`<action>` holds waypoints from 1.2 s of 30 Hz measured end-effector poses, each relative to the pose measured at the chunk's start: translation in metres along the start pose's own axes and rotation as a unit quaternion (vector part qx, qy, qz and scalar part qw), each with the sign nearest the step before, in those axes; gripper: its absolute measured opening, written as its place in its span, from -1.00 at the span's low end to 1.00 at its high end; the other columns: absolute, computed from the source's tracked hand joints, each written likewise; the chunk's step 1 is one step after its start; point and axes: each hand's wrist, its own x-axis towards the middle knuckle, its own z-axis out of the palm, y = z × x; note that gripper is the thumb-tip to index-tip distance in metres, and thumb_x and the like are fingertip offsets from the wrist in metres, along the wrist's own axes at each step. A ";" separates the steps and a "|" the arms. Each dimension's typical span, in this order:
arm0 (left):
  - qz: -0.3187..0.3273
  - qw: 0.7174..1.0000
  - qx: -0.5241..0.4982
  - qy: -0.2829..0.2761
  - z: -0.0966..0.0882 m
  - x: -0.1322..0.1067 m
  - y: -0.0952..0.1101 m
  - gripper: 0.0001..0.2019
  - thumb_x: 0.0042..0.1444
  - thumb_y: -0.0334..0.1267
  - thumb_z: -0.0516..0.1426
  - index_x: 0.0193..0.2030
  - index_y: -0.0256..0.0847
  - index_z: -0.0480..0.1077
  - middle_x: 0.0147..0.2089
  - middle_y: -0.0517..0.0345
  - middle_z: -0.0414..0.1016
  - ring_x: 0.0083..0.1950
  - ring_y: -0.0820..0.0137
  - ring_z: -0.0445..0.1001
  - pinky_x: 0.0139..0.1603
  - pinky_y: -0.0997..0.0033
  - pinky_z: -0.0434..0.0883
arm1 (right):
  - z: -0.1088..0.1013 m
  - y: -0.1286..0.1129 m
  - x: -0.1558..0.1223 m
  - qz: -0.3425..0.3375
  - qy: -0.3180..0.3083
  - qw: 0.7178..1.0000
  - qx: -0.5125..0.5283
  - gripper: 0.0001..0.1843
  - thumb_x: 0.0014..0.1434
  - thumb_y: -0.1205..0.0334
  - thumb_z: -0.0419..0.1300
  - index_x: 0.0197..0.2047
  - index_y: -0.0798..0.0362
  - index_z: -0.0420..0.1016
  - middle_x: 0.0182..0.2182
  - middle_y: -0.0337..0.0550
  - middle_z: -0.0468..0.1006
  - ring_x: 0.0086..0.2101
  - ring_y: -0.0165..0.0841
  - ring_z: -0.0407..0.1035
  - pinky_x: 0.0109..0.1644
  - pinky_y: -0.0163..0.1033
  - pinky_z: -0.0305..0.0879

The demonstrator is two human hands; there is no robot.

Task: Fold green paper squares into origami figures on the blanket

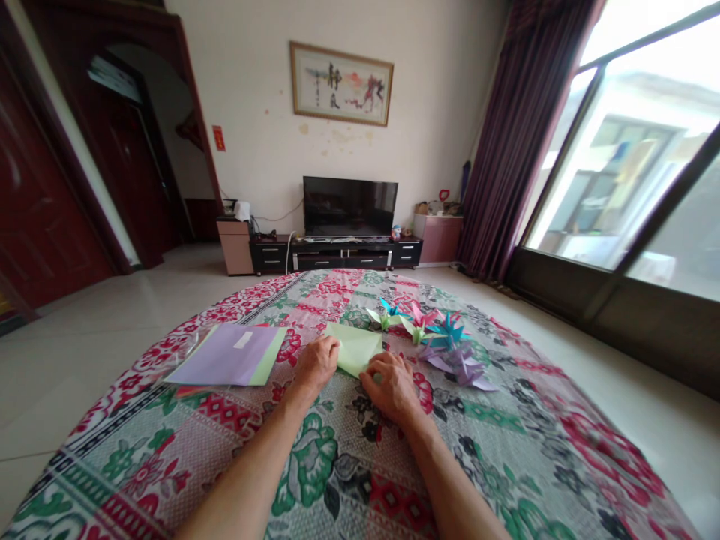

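A light green sheet of paper lies on the patterned tablecloth between my hands, with crease lines showing faintly on it. My left hand is closed, pinching the sheet's left edge between thumb and fingers. At the lower right edge, my right hand has its fingers curled together on the paper; its fingertips are partly hidden. Just right of the sheet sit several folded paper cranes: a light green crane, a blue crane, a pink crane and a purple crane.
A stack of coloured paper, purple on top with a white label, rests left of my hands, partly over a clear plastic wrapper. The round table's tablecloth bears flowers. Beyond it stand a television and a low cabinet.
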 end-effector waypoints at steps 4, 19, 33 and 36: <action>0.017 0.999 0.039 -0.034 -0.004 -0.004 0.010 -0.69 0.19 -0.25 -0.08 -0.35 -0.22 0.47 -0.26 -0.02 0.49 -0.22 0.32 0.46 -0.18 0.42 0.32 | 0.000 -0.001 0.000 0.005 -0.005 1.000 -0.006 -0.85 0.07 0.17 0.17 -0.49 0.00 0.49 -0.25 -0.19 0.50 -0.17 -0.30 0.29 -0.04 -0.16 0.04; 0.049 0.994 0.093 -0.011 -0.003 -0.020 0.015 -0.64 0.15 -0.07 0.00 -0.06 -0.21 0.44 0.03 -0.07 0.38 0.02 0.16 0.30 0.08 0.21 0.21 | -0.010 0.003 0.003 -0.018 -0.048 0.997 0.064 -0.79 0.00 0.37 0.09 -0.48 -0.02 0.54 -0.24 -0.22 0.53 -0.15 -0.33 0.32 0.00 -0.19 0.08; 0.065 0.993 0.096 0.033 0.005 -0.007 0.004 -0.67 0.12 -0.20 0.05 0.02 -0.16 0.39 0.21 -0.04 0.23 0.13 0.08 0.21 0.13 0.10 0.19 | -0.002 0.006 0.003 -0.053 -0.037 0.995 0.072 -0.85 0.07 0.26 0.14 -0.37 -0.06 0.56 -0.17 -0.21 0.54 -0.09 -0.31 0.33 0.07 -0.15 0.08; 0.091 0.989 0.101 0.058 0.002 -0.008 0.007 -0.72 0.10 -0.22 0.08 -0.04 -0.13 0.41 0.21 0.03 0.23 0.17 0.10 0.16 0.11 0.09 0.23 | -0.001 0.006 0.003 -0.058 -0.035 0.995 0.073 -0.85 0.06 0.26 0.15 -0.38 -0.05 0.56 -0.19 -0.20 0.54 -0.11 -0.30 0.34 0.05 -0.14 0.10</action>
